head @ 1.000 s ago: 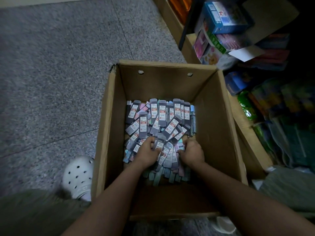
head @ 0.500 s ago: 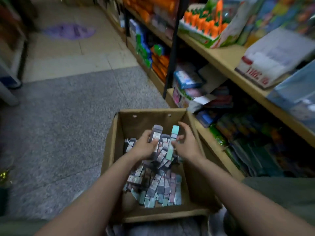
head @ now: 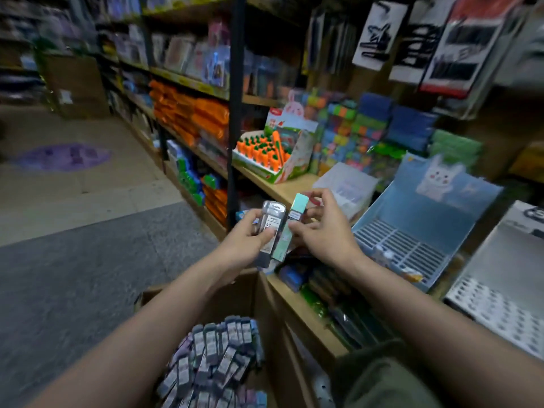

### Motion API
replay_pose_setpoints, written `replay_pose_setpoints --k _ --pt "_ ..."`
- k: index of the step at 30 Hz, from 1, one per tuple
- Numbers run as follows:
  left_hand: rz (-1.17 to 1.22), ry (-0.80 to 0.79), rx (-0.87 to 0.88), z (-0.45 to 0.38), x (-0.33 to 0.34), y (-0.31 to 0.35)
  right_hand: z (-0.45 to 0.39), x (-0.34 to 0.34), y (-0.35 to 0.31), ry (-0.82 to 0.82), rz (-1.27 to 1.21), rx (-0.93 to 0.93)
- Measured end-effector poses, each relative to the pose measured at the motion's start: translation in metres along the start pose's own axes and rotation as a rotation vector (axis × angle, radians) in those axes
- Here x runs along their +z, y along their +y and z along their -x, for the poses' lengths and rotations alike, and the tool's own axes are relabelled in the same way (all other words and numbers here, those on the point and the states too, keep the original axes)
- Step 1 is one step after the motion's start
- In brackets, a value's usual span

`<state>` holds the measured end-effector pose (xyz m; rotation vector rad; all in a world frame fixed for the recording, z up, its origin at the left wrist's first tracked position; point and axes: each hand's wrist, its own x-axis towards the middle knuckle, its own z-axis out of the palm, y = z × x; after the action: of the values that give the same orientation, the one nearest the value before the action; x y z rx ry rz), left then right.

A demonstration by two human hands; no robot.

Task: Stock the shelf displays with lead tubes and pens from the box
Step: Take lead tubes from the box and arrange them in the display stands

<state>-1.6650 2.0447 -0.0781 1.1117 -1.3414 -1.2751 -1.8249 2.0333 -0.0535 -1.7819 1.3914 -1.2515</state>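
Head view: the left hand point(head: 247, 245) grips a grey lead tube point(head: 269, 231) above the box point(head: 265, 304); the right hand's point(head: 319, 231) fingers pinch a mint tube point(head: 290, 228). The blue display point(head: 412, 240), right of the box, looks unfilled; the box is heaped, so stocking has barely begun.

wooden shelf point(head: 287, 188), blue display tray point(head: 412, 240), carrot box point(head: 273, 154)

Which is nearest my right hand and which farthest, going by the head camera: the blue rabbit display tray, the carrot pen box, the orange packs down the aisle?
From the right hand:
1. Blue rabbit display tray, just right of it.
2. Carrot pen box, up-left on the shelf.
3. Orange packs, far left down the aisle.
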Motion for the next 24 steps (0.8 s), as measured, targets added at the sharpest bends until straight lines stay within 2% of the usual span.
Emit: replay_pose_setpoints --k 5,7,12,19,24 --pt "0.079 -0.059 0.069 -0.032 0.022 -0.005 -0.017 -0.047 -0.001 0.078 0.044 0.026" --pt "0.102 -0.081 0.084 -0.047 0.029 -0.015 -0.023 -0.076 0.000 0.166 0.086 0.022" --pt "0.139 -0.097 0.079 -0.071 0.048 -0.035 -0.029 -0.143 0.019 0.369 0.390 0.023" --pt "0.094 -0.243 0.108 -0.092 0.082 -0.048 -0.047 -0.153 0.050 0.446 0.593 -0.051" --pt "0.085 -0.260 0.108 -0.097 0.091 -0.052 -0.054 -0.147 0.063 0.453 0.636 -0.051"
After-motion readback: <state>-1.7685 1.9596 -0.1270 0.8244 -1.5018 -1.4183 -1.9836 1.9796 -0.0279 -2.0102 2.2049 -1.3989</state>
